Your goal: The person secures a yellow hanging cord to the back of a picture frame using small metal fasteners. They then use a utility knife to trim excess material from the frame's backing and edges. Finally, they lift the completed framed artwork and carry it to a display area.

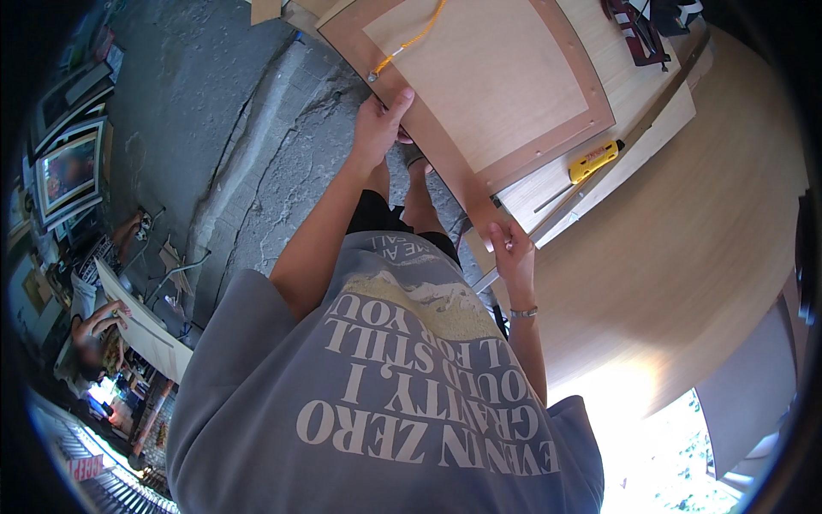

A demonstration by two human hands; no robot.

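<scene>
A picture frame (479, 64) lies face down on the table, its pale backing board edged with brown paper tape. Fixed near its left edge is a yellow cord (419, 36). My left hand (377, 128) grips that left edge, thumb on top and fingers underneath. A strip of brown tape (462, 176) runs along the same edge and past the near corner. My right hand (514, 253) pinches the strip's loose end between thumb and fingers. Right of the frame lies a yellow utility knife (594, 161) with a thin blade out.
Dark red and black tools (638, 34) sit at the table's far right. A large curved wooden surface (668, 223) spreads along my right. Framed pictures (73, 171) stack at the left. Lower left, another person (107, 321) holds a pale board (145, 321). The concrete floor (282, 137) is cracked.
</scene>
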